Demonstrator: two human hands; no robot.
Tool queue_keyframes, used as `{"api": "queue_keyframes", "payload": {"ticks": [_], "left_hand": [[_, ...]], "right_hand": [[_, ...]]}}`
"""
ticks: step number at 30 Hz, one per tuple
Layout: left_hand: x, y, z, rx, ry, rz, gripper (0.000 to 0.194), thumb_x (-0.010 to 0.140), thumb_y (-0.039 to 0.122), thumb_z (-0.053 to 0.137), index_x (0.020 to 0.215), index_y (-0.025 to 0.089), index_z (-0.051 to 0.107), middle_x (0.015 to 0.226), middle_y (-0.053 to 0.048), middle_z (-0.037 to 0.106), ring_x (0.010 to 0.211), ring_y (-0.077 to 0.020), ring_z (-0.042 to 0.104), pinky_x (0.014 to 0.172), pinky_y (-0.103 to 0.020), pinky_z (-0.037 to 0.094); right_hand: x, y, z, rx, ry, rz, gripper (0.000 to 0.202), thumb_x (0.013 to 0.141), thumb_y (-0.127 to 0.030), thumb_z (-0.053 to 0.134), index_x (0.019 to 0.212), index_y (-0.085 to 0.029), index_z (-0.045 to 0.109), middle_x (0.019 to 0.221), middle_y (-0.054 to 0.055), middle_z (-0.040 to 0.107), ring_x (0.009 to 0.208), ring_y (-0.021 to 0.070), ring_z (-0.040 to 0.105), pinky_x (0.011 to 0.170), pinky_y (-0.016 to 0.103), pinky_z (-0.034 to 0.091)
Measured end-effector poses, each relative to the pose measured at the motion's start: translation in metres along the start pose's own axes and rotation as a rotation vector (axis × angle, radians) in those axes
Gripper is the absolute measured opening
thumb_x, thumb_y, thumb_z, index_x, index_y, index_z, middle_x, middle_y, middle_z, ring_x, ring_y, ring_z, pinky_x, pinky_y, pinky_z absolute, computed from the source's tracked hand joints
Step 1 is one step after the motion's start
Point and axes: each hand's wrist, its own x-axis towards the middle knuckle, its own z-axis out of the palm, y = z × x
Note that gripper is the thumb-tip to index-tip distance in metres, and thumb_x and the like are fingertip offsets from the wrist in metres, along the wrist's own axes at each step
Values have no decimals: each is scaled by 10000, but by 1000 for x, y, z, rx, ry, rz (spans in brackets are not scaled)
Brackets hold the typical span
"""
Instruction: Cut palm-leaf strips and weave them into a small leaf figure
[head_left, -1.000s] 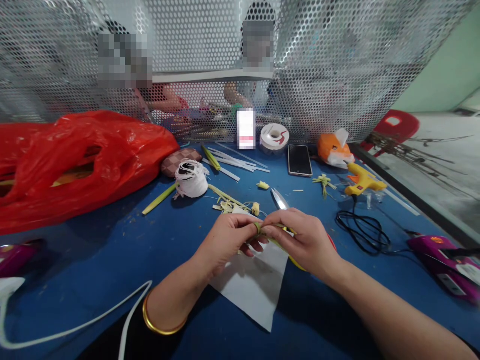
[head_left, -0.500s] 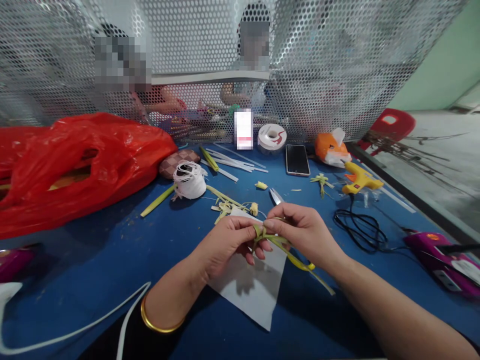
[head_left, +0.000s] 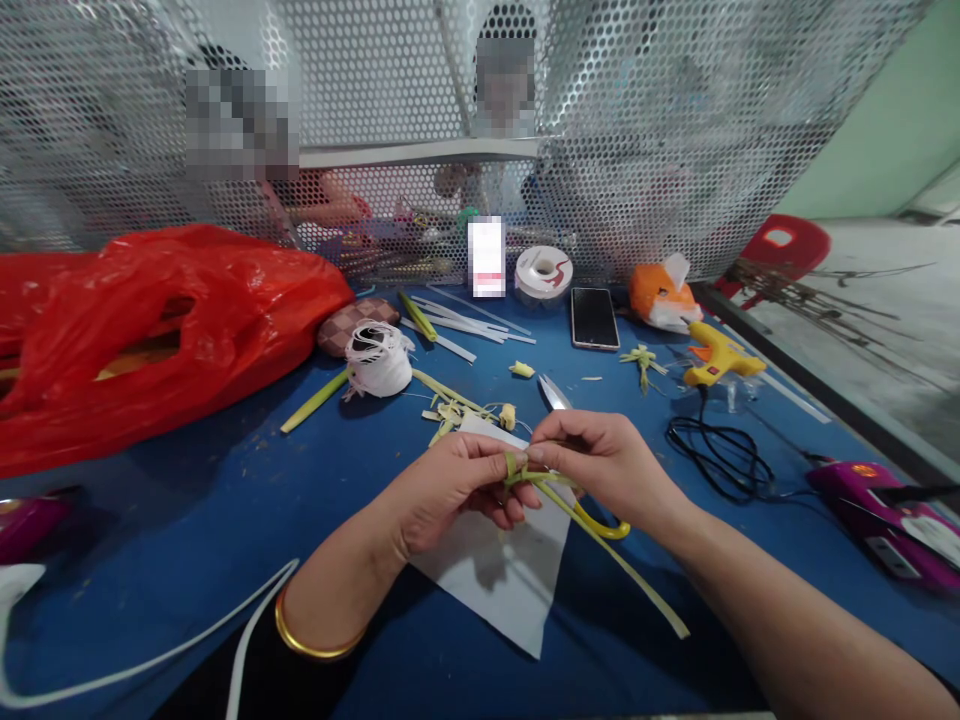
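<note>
Green leaf strips (head_left: 600,545) are held between both hands above a white paper sheet (head_left: 510,590) on the blue table. My left hand (head_left: 465,485) pinches a small loop of the strip between thumb and fingers. From the right, my right hand (head_left: 600,465) grips the same piece with thumb and forefinger, its fingertips close to the left thumb. One long strip hangs down to the lower right. Yellow-handled scissors (head_left: 553,392) lie partly hidden beneath my right hand. Cut leaf scraps (head_left: 454,410) are just beyond the paper.
Behind stand a ribbon roll (head_left: 544,272), a dark phone (head_left: 595,318) and a perforated metal screen, with people beyond. A yellow glue gun (head_left: 724,357) and black cable (head_left: 720,460) are at right. A red bag (head_left: 247,310) and white thread (head_left: 379,365) are at left.
The long strip's free end has swung down and extends farther to the lower right. Both hands have shifted only slightly and keep their hold.
</note>
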Motion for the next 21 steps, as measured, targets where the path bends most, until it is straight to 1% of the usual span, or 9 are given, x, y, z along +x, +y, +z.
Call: {"api": "queue_keyframes", "payload": {"ticks": [5,8,10,13,16,19,21], "left_hand": [[0,0,1,52,20,-5,272,794,404,704,794,133,728,739,-59,722,555,-89,611,550,-203,484],[0,1,1,71,23,-17,235,795,369,707,827,138,734,757,-60,732,565,-91,620,554,-202,493],[0,1,2,69,30,-29,216,784,347,716,828,137,734,749,-57,732,557,-91,618,541,-199,490],[1,2,3,73,84,-23,214,770,342,726,799,130,728,739,-57,727,547,-89,612,517,-190,474],[3,3,3,80,178,19,207,766,331,723,798,127,727,741,-58,723,555,-92,615,513,-185,462],[5,3,3,80,265,73,189,766,311,717,789,123,721,744,-57,715,568,-95,616,520,-188,462],[6,2,2,70,313,111,187,764,306,720,788,121,716,747,-56,709,582,-96,613,521,-186,459]], "right_hand": [[-2,1,1,-120,30,-35,148,809,-257,639,683,-180,649,602,-27,589,556,96,492,507,223,373],[-2,3,2,-160,24,-14,137,813,-279,640,716,-182,650,602,-26,583,561,106,498,512,232,377],[-3,4,2,-161,32,10,123,809,-308,652,827,-187,658,629,-27,580,549,108,500,506,236,390],[-4,4,2,-197,101,17,269,801,-334,672,1027,-196,622,775,-12,601,514,94,492,480,237,411],[-5,2,1,-317,168,-69,306,812,-310,677,1083,-196,591,939,26,608,517,83,509,497,246,453],[-6,2,1,-437,182,-202,362,817,-236,677,1157,-190,563,1038,58,595,557,86,560,578,262,512],[-6,3,2,-494,198,-264,407,823,-205,670,1208,-190,538,1064,72,588,579,94,582,616,270,537]]}}
